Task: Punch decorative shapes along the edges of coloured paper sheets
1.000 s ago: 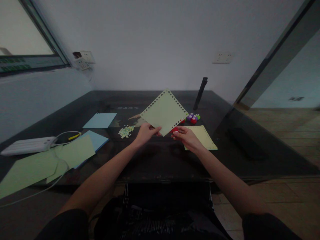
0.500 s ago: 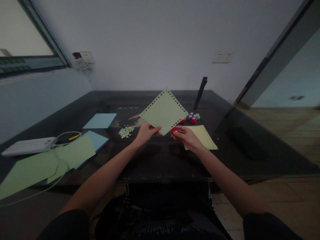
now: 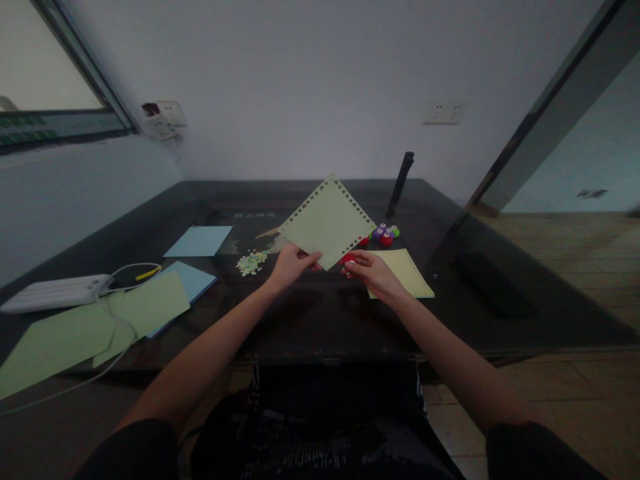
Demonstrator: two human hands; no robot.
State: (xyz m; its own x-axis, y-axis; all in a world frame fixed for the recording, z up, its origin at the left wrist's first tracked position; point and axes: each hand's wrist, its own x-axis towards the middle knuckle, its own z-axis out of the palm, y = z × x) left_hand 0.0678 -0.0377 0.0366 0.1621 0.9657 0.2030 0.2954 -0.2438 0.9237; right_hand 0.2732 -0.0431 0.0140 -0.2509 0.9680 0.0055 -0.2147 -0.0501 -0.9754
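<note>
A pale green sheet of paper [image 3: 326, 223] is held up over the table, one corner pointing down, with rows of small punched holes along its edges. My left hand [image 3: 296, 263] pinches it by its lower left edge. In my right hand [image 3: 373, 272] is a red craft punch [image 3: 349, 258], closed in the fingers at the sheet's lower right edge; the sheet and fingers hide part of it. Several red, purple and green punches [image 3: 385, 233] sit together behind. A stack of yellowish paper [image 3: 404, 272] with punched edges lies under my right hand.
Paper confetti [image 3: 251, 263] is heaped left of my left hand. Farther left lie a light blue sheet [image 3: 199, 241], green sheets [image 3: 155, 303], and a white power strip [image 3: 55, 293] with a cable. A black upright stick [image 3: 401, 185] stands at the back; a dark phone-like object [image 3: 493, 283] lies right.
Both hands, the sheet and the red punch keep almost the same position. The whole view has shifted very slightly.
</note>
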